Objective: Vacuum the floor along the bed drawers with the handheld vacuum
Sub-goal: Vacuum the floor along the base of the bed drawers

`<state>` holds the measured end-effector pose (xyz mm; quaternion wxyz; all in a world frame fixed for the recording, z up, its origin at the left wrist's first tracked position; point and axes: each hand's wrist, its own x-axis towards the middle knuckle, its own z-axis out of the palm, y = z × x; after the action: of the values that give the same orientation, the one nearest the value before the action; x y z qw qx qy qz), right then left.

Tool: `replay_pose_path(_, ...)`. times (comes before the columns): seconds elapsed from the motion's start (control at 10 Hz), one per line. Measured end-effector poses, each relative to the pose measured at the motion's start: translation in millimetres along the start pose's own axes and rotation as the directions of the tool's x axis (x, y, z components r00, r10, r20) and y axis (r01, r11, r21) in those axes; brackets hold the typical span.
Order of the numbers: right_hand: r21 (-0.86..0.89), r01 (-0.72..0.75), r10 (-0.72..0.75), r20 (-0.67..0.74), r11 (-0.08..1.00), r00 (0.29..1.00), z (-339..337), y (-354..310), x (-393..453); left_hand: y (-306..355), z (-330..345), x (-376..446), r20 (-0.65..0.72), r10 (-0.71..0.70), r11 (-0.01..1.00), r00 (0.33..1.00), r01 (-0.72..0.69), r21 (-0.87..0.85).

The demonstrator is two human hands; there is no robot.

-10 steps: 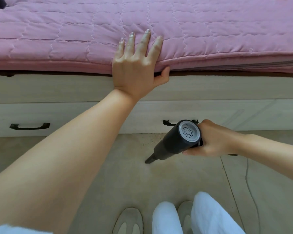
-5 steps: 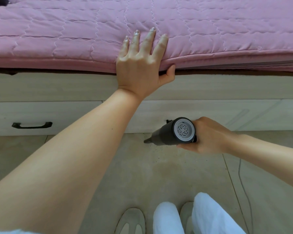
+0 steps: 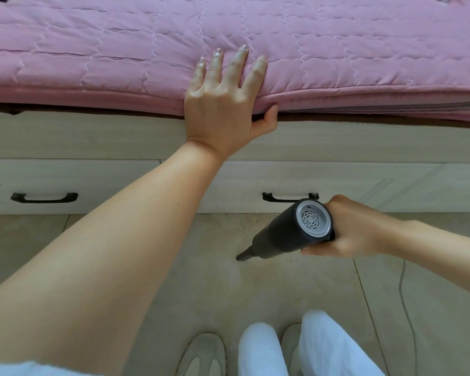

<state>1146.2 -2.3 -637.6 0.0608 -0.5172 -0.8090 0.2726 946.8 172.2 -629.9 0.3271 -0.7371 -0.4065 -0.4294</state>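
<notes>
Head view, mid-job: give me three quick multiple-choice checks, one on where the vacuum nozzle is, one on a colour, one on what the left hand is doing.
1. Where does the vacuum's nozzle point?
A. At the floor in front of the drawers
B. Onto the quilt
C. Into an open drawer

2. What colour is the quilt?
A. Blue
B. Pink
C. Green

3. What is the left hand doing?
A. Pulling a drawer handle
B. Hanging free
C. Resting on the bed edge

Answers:
1 A: the vacuum, held in the right hand, angles its nozzle down at the floor.
2 B: the quilt is pink.
3 C: the left hand lies spread over the quilt's edge.
</notes>
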Motion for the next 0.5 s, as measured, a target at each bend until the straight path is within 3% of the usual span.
replay_pose_path(0.2, -0.003, -0.015, 0.015, 0.038, 1.0, 0.999, -2.4, 3.9, 0.1, 1.2, 0.1, -0.3, 0.003, -0.006, 1.0, 1.0, 0.006, -0.006)
replay_pose_path(0.5, -0.098, -0.078, 0.072, -0.062, 0.992, 0.995, 7.3, 9.6, 16.7, 1.1, -0.5, -0.2, 0.009, -0.002, 1.0, 1.0, 0.002, -0.014)
